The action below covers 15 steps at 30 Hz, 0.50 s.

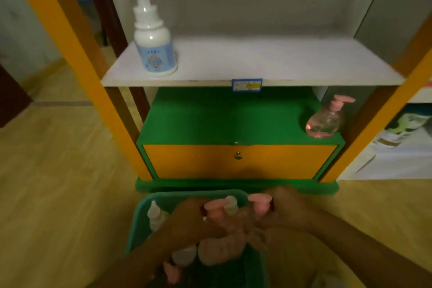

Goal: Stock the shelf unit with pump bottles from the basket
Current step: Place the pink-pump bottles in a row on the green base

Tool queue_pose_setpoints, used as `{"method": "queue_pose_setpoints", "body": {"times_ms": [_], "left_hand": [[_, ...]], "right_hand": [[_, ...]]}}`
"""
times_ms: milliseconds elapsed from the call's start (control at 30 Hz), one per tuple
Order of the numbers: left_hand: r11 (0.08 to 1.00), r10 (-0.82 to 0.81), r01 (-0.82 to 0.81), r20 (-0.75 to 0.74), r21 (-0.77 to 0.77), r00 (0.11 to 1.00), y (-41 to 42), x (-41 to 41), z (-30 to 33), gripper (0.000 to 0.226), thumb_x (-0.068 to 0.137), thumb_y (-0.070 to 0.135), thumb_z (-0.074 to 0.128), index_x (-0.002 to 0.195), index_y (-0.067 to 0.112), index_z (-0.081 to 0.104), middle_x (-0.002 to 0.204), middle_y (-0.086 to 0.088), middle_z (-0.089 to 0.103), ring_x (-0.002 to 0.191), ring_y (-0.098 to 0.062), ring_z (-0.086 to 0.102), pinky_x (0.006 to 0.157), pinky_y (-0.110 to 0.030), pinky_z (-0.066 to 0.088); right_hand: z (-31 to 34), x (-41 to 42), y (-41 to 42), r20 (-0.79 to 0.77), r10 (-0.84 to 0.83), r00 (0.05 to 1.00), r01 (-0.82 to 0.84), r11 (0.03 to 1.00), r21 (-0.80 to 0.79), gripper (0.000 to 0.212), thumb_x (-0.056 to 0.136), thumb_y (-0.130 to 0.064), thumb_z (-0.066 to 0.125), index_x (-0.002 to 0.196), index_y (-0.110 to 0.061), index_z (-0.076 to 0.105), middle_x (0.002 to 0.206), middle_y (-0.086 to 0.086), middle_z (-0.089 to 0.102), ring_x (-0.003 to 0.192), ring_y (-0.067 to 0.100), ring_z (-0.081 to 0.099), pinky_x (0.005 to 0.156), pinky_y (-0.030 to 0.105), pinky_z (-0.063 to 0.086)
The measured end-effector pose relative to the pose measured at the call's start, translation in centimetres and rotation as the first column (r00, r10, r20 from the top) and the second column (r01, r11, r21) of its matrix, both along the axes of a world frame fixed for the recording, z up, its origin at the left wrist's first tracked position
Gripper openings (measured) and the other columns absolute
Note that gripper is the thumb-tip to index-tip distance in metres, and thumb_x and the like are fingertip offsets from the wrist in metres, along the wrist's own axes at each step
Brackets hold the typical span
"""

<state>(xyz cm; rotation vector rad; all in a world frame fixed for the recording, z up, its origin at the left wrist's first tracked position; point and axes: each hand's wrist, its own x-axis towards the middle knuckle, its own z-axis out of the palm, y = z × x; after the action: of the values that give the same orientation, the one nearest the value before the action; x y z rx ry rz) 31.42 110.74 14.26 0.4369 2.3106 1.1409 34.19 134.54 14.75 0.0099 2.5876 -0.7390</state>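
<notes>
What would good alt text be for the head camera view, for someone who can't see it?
Two hands, left and right, each grip a pink pump bottle over a green basket of bottles on the floor. Ahead, a shelf unit holds a white bottle on its white shelf and a pink bottle on the green cabinet top below.

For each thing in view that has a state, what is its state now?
White pump bottle: upright on white shelf.
Pink pump bottle: upright on green cabinet.
Drawer: closed.
Basket: holds bottles.
Left hand: grips a pink-pump bottle.
Right hand: grips another.
</notes>
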Motion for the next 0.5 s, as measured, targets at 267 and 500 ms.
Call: {"method": "queue_pose_setpoints", "body": {"times_ms": [267,500], "left_hand": [[0.939,0.106,-0.067,-0.097,0.337,0.99,3.1,-4.1,8.9,0.029,0.078,0.007,0.07,0.087,0.033,0.064,0.071,0.033,0.068,0.071,0.011,0.065,0.059,-0.005,0.048],[0.969,0.136,-0.055,-0.334,0.242,0.933,3.8,-6.8,10.7,0.023,0.078,0.024,0.072,0.083,0.044,0.062,0.07,0.026,0.068,0.075,0.017,0.061,0.062,-0.005,0.041]], "right_hand": [[11.8,-3.3,3.6,-0.384,-0.135,0.913,0.077,0.984,-0.163,0.049,0.061,-0.041,0.078,0.108,-0.034,0.064,0.093,-0.011,0.071,0.084,0.002,0.065,0.077,0.026,0.055],[13.1,-5.6,5.0,-0.468,-0.3,0.831,0.152,0.932,-0.328,0.058,0.066,-0.022,0.083,0.116,-0.024,0.055,0.103,-0.009,0.065,0.099,0.008,0.062,0.082,0.032,0.057]]}}
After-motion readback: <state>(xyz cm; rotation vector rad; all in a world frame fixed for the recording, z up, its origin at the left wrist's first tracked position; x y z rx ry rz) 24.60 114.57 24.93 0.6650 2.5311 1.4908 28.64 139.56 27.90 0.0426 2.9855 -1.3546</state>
